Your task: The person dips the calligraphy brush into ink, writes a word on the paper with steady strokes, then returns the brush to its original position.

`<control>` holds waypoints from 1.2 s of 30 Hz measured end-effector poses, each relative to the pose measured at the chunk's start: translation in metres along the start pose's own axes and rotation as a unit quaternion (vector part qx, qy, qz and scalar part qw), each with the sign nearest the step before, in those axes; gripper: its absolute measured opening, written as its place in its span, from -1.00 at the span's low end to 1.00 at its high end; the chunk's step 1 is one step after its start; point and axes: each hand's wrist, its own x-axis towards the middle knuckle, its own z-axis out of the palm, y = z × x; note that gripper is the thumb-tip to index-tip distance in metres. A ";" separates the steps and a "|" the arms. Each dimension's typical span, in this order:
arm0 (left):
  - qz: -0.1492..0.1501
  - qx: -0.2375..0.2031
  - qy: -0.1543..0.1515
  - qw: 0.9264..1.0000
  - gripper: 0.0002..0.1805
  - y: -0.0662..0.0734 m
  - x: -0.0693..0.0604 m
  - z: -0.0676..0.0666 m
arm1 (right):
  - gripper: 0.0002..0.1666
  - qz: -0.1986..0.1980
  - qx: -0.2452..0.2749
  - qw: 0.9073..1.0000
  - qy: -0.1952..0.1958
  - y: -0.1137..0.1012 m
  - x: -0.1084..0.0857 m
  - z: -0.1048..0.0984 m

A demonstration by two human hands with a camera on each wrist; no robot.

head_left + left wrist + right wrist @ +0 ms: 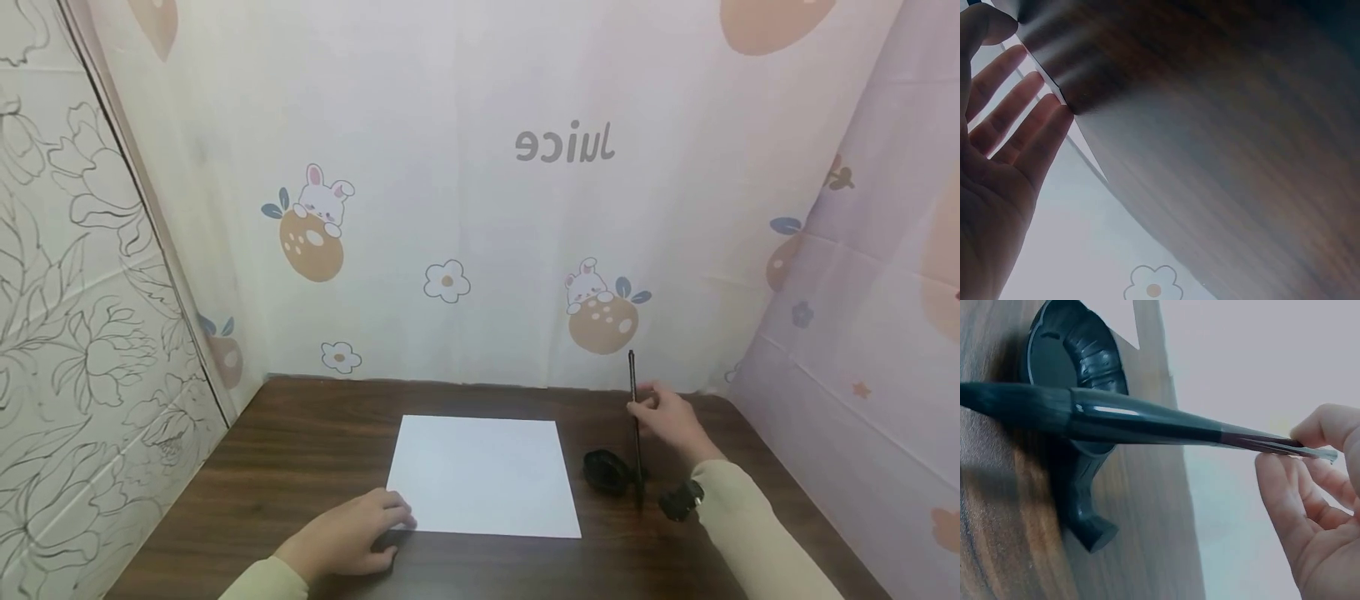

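Between the thumb and fingers of my right hand point(670, 421) is a dark calligraphy brush point(634, 387), pinched along its handle. It stands nearly upright in the head view, with its dark bristle tip point(1013, 409) downward. Just behind the brush in the right wrist view sits a black scalloped ink dish point(1094, 359) with a stubby extension point(1088, 515). My left hand point(352, 529) rests at the lower left corner of a blank white sheet of paper point(483, 475). Its fingers point(1050, 140) are extended, with their tips on the table or the paper's edge.
A brown wood-grain table point(285, 450) bears everything. A pale curtain point(450, 183) printed with rabbits and fruit hangs at its back edge. Patterned sheets line the left and right sides. A black strap device point(681, 502) sits on the right wrist.
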 end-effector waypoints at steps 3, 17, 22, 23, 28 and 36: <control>0.002 -0.002 -0.002 1.000 -0.65 0.000 0.000 0.000 | -0.35 -0.022 -0.003 0.999 0.036 -0.007 -0.002 -0.002; 0.008 -0.003 -0.003 1.000 -0.65 0.000 0.001 -0.004 | -0.44 -0.100 0.013 0.985 0.140 -0.033 -0.010 -0.004; 0.009 0.000 0.003 1.000 -0.65 0.001 0.001 -0.002 | -0.44 -0.111 0.016 0.981 0.159 -0.034 -0.012 -0.001; 0.010 0.000 0.004 1.000 -0.65 0.001 0.001 -0.002 | -0.45 -0.119 0.016 0.979 0.164 -0.034 -0.012 -0.001; 0.014 0.001 0.008 1.000 -0.65 0.001 0.002 -0.002 | -0.49 -0.148 0.013 0.970 0.194 -0.032 -0.012 0.002; 0.011 -0.003 0.006 1.000 -0.65 0.002 0.002 -0.003 | -0.48 -0.164 0.042 0.961 0.219 -0.030 -0.012 0.005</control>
